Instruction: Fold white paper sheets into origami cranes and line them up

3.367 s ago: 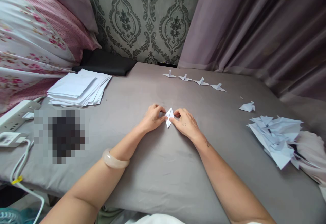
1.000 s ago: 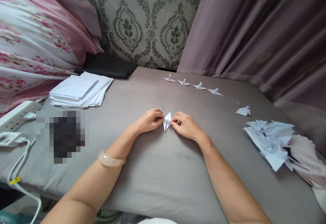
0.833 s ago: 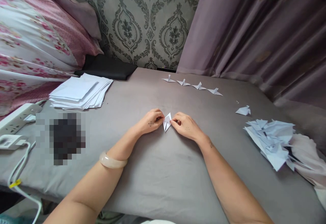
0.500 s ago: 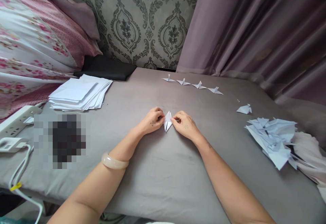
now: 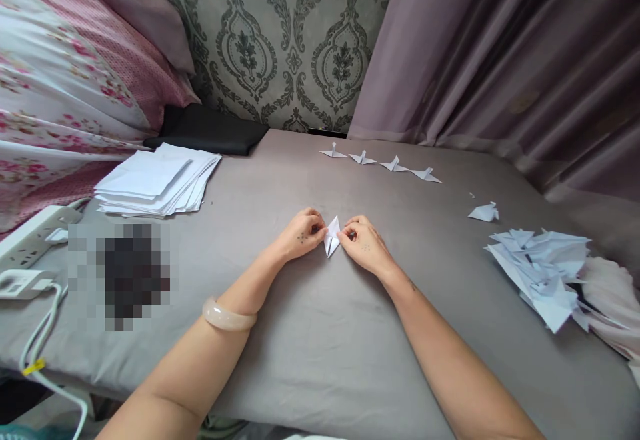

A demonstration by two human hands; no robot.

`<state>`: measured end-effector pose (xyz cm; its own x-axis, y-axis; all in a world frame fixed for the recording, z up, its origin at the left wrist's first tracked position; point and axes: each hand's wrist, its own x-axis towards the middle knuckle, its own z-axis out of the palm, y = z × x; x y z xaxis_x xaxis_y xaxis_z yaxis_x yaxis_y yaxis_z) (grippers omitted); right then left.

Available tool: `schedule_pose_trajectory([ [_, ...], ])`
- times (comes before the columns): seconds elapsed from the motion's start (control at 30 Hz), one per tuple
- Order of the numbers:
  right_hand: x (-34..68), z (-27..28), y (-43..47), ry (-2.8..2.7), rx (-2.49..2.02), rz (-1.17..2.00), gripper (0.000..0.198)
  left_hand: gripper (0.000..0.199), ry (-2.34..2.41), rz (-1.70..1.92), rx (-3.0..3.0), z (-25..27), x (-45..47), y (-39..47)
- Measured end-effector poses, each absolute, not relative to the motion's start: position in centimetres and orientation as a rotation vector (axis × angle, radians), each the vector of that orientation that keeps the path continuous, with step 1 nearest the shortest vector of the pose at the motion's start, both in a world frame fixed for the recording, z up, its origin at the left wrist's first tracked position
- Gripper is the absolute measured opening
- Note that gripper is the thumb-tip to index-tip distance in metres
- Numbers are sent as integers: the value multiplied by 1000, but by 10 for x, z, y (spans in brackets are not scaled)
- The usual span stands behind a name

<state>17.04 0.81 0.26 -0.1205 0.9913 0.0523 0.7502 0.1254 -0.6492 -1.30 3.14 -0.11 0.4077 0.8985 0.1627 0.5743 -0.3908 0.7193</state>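
A small piece of folded white paper (image 5: 332, 237), diamond-shaped with a slit down its lower half, is between my two hands just above the grey-covered surface (image 5: 300, 333). My left hand (image 5: 303, 235) pinches its left edge between thumb and forefinger. On the opposite edge, the thumb and forefinger of my right hand (image 5: 365, 243) are closed too. The other fingers of both hands are curled. Beyond them, several folded paper birds (image 5: 393, 164) stand in a slanting row toward the back. One more folded paper piece (image 5: 484, 212) lies apart on the right.
A heap of folded papers (image 5: 540, 273) lies at the right, against pale cloth (image 5: 607, 293). Stacked white sheets (image 5: 150, 183) are at the left, before a black flat item (image 5: 210, 130). A white power strip (image 5: 35, 233) with cables and a blurred dark patch (image 5: 133, 273) are nearer.
The view has shifted slightly. Both hands keep their pinch on the folded paper, which looks tilted a little more to the right at its top.
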Motion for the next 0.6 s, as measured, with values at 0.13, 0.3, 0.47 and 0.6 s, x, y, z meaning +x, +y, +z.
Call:
schedule_pose_trajectory([
  [0.13, 167, 1, 8, -1899, -1719, 642, 17, 17, 1250, 744, 2059, -2, -13, 33],
  [0.3, 165, -3, 9, -1847, -1746, 637, 16, 20, 1244, 741, 2019, -1, -13, 34],
  [0.47, 163, -3, 10, -1809, -1736, 654, 16, 19, 1260, 719, 2016, -2, -13, 35],
  [0.6, 162, -1, 11, -1785, -1763, 716, 15, 19, 1257, 722, 2021, -4, -13, 36],
])
